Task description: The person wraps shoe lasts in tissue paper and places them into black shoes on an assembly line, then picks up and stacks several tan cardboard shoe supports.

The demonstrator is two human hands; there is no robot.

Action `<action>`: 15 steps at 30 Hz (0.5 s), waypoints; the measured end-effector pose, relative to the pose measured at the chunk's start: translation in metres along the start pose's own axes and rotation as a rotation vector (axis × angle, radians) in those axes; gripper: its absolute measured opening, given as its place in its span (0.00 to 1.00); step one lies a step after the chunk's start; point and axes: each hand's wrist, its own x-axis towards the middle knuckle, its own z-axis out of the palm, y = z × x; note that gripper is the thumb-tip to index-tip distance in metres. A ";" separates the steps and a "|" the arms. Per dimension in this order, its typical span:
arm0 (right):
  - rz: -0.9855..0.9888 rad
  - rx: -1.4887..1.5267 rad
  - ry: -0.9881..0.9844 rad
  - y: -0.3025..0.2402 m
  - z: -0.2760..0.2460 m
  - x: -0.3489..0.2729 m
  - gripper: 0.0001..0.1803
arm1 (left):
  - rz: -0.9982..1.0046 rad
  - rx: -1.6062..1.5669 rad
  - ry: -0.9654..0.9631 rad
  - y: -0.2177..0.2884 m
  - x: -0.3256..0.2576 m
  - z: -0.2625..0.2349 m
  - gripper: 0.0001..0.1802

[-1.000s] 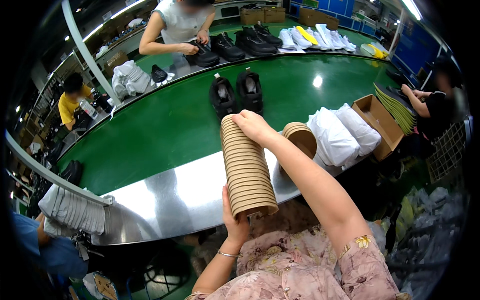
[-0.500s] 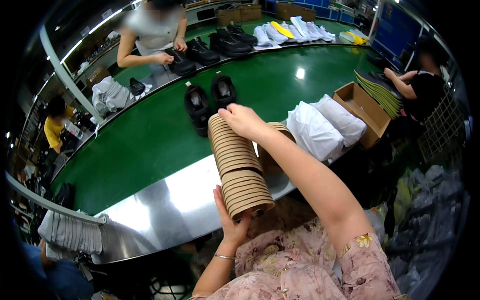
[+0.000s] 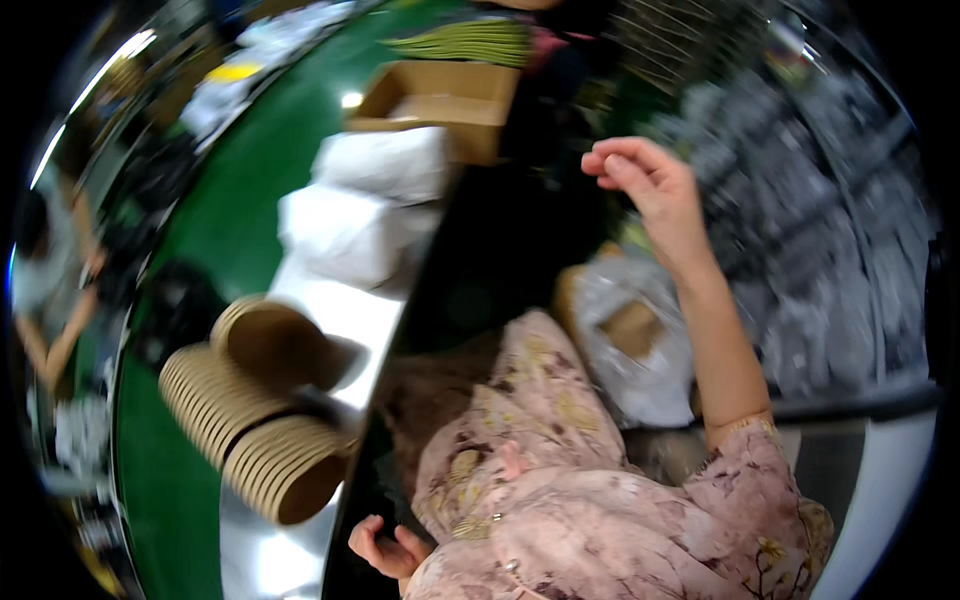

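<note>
My right hand [image 3: 655, 200] is held out above the right side, near bins of plastic-wrapped grey things, its fingers loosely bent and nothing visible in them. Low by the table edge, my left hand [image 3: 388, 550] is empty, thumb and fingers apart. Close to it, a nested stack of brown curved cardboard pieces [image 3: 235, 425] lies on the metal table edge and green surface, touched by neither hand. Another brown cardboard roll [image 3: 270, 340] stands right behind that stack. A clear plastic bag [image 3: 640, 370] with something brown in it is below my right forearm. The picture is blurred by motion.
Two white wrapped bundles [image 3: 345, 235] sit along the table's metal edge [image 3: 375, 340]. Beyond them is an open brown box [image 3: 435, 110], then a stack of green-edged flat pieces [image 3: 465, 42]. Dark shoes [image 3: 178, 310] stand on the green surface. A co-worker [image 3: 55, 270] is at far left.
Both hands have let go of the cardboard stack, which now lies on the table. My right hand has swung out to the right, and the view has turned right.
</note>
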 end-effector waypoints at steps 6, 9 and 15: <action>0.550 -0.216 0.566 0.113 -0.179 -0.166 0.09 | 0.091 -0.342 -0.527 0.049 0.060 0.102 0.23; 0.589 -0.034 0.631 0.161 -0.178 -0.254 0.08 | 0.166 -0.438 -0.756 0.087 0.078 0.175 0.19; 1.101 -0.026 0.583 0.287 -0.122 -0.286 0.23 | 0.518 -0.462 -1.101 0.154 0.049 0.328 0.19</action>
